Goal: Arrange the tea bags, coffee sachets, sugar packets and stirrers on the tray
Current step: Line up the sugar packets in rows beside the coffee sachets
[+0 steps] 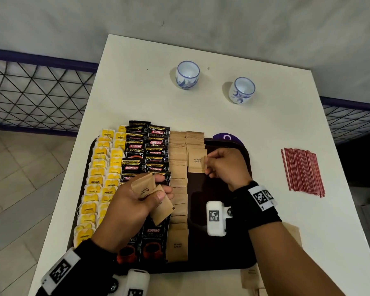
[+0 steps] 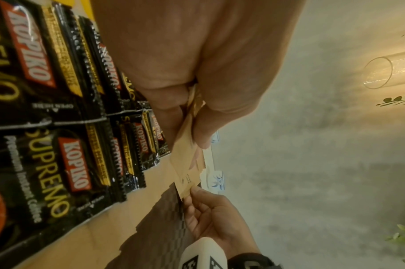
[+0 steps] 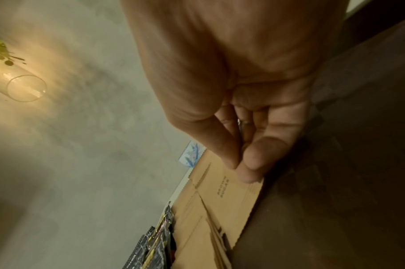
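Sugar is the step in hand, by the look of it. The tray (image 1: 249, 159) already carries two columns of yellow tea bags (image 1: 98, 180) at its left, two columns of black coffee sachets (image 1: 145, 152) beside them, and one full column of brown sugar packets (image 1: 178, 197) running front to back. A second sugar column has only begun at the far end, so the dark right part of the tray is bare. The right hand (image 1: 226, 165) pinches the near right edge of the newest packet (image 1: 196, 160), which seems to lie at the front of that short column; whether it has touched down fully I cannot tell. The left hand (image 1: 128, 201) hovers over the sachets, fingers and thumb curled round a few spare packets (image 1: 144, 186) held in reserve. More packets lie loose on the table (image 1: 137, 92) near the front right corner. The red stirrers (image 1: 303, 171) sit in a bundle on the table, well apart from the tray, untouched. I judge the job past halfway: sugar to finish, stirrers yet to come.
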The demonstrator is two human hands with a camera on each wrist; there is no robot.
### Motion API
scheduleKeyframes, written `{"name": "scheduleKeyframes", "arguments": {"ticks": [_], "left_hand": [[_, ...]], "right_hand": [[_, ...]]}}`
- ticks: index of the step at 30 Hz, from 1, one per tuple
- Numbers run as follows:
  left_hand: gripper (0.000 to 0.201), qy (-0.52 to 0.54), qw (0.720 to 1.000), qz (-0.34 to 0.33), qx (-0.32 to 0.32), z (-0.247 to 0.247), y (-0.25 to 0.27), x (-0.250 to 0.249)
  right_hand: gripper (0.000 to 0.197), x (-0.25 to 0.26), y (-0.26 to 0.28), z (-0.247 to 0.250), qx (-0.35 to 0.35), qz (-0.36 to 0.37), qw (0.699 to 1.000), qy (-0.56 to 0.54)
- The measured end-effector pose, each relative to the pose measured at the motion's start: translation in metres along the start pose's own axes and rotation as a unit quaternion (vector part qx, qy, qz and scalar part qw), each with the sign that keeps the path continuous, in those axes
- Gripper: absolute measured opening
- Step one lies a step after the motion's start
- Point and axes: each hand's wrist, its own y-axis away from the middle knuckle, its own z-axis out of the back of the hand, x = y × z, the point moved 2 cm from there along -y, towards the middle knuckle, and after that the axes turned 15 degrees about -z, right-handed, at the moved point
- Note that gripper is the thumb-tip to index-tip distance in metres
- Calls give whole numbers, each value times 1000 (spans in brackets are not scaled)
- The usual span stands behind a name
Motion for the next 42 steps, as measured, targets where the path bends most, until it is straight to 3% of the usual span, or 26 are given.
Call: {"name": "scheduleKeyframes", "arguments": {"ticks": [12, 26, 29, 32, 35, 38, 42], "left_hand": [[31, -6, 1000, 9, 0, -1, 1, 2], [29, 36, 999, 31, -9, -5, -1, -1], [28, 55, 998, 39, -13, -6, -3, -3], [26, 65, 997, 39, -22, -8, -6, -3], [22, 57, 997, 32, -39, -11, -9, -2], [21, 62, 996, 35, -49, -13, -11, -1], [20, 79, 994, 43, -68, -15, -12, -2]], "right_hand": [[8, -2, -1, -10, -49, 19, 998, 25], [5, -1, 3, -9, -42, -4, 999, -8], [6, 5, 22, -6, -55, 31, 998, 8], [10, 12, 55, -13, 47, 71, 996, -10], [27, 6, 79, -29, 176, 106, 978, 27], [45, -3, 88, -43, 169, 165, 966, 105], [42, -4, 94, -49, 109, 180, 970, 122]]}}
